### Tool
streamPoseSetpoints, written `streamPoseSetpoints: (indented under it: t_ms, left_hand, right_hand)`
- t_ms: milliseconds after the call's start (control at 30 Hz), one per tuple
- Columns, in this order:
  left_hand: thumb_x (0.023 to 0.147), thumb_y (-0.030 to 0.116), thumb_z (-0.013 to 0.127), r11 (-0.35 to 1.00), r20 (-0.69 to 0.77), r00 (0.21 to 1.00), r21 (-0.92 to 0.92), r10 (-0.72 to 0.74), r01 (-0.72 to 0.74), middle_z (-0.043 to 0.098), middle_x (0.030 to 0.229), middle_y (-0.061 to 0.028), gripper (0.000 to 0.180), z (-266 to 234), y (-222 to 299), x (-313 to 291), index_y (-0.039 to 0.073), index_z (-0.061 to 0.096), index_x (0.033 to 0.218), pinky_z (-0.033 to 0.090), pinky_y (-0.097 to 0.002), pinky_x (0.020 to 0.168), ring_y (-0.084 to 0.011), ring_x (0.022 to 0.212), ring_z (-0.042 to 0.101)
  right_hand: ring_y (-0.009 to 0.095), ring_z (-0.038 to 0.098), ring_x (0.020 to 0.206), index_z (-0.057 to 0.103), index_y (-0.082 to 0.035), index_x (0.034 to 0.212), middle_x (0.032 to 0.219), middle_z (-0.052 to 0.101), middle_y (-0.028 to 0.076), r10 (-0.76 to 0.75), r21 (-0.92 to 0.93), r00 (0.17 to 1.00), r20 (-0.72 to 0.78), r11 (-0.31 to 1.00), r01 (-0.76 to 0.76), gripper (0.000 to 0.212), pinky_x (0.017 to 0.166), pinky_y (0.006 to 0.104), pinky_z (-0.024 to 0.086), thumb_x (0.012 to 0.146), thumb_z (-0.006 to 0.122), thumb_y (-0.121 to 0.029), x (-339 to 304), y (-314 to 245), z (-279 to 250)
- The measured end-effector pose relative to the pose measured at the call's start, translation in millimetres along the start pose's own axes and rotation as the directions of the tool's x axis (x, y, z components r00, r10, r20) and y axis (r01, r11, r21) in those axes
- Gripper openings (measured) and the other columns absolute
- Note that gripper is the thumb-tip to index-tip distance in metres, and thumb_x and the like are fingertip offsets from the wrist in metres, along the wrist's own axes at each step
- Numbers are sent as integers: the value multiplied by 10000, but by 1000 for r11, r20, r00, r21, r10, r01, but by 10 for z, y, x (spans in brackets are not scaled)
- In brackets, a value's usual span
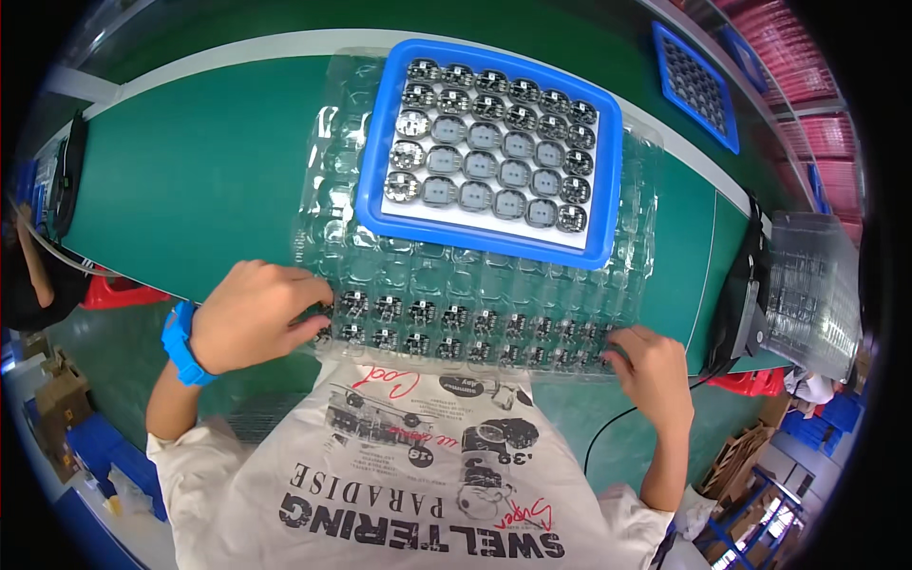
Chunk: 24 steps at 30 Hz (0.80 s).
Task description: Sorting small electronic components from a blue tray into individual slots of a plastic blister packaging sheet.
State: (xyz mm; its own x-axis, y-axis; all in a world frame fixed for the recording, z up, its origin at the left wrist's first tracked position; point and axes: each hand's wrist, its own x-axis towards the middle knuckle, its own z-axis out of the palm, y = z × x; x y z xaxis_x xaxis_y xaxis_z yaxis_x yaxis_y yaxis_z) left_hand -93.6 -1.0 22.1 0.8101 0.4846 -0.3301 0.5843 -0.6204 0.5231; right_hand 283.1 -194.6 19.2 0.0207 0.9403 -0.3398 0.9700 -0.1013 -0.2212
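Head view: a clear pocketed tray [313, 204] lies on the green bench [199, 171], directly before the person, its near edge running left to right. Two filled rows of small circuit boards [419, 312] follow that edge, sloping slightly down toward the right. On the tray's far part sits a blue tray [484, 242], its long axis also left to right, with the right end tilted nearer the person. It holds rounded pieces [483, 136] in rows, some grey-faced, others showing dark circuitry.

Both hands are curled, thumbs near fingertips: the left hand [261, 313] at the left end of the filled rows, the right hand [651, 366] at the right end. Whether either pinches a board or the clear tray's edge I cannot tell.

Black block lettering and red script cover the pale shirt [418, 475], upside down from this view. Marks on the boards are too small to read.
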Motion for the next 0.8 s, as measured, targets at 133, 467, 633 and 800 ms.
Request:
streamPoseSetpoints:
  t_ms: [133, 467, 633, 800]
  left_hand:
    - [794, 147, 710, 992, -34, 999, 126, 7, -3, 646, 777, -100, 109, 121, -14, -82, 49, 671, 822, 491, -421, 615, -310, 690, 632]
    - [793, 55, 689, 986, -462, 871, 88, 164, -139, 583, 752, -109, 72, -460, 187, 390, 23, 631, 821, 472, -413, 615, -306, 702, 587]
    - [797, 38, 689, 924, -528, 763, 290, 373, -251, 577, 809, -110, 84, -426, 216, 996, 25, 631, 855, 473, -399, 646, -296, 777, 580]
    - [802, 62, 686, 921, -525, 767, 317, 368, -225, 565, 796, -96, 64, -335, 180, 1234, 34, 640, 836, 465, -416, 671, -290, 795, 560]
  right_hand:
    - [316, 629, 702, 676, -45, 886, 829, 651, 98, -65, 13, 998, -12, 998, 65, 103, 615, 416, 482, 796, 713, -78, 48, 10, -101]
    - [329, 625, 882, 667, -5, 848, 977, 637, 141, -231, 108, 857, -461, 944, 313, 62, 690, 403, 494, 792, 674, -31, 553, -171, -615]
    - [372, 533, 1189, 652, 30, 772, 1264, 571, 213, -384, -191, 697, -606, 920, 341, 72, 949, 453, 447, 710, 650, -5, 1199, -456, -602]
    - [380, 468, 1290, 640, 41, 702, 1344, 523, 243, -391, -205, 704, -593, 919, 337, 48, 1050, 492, 383, 663, 630, 14, 1477, -461, -464]
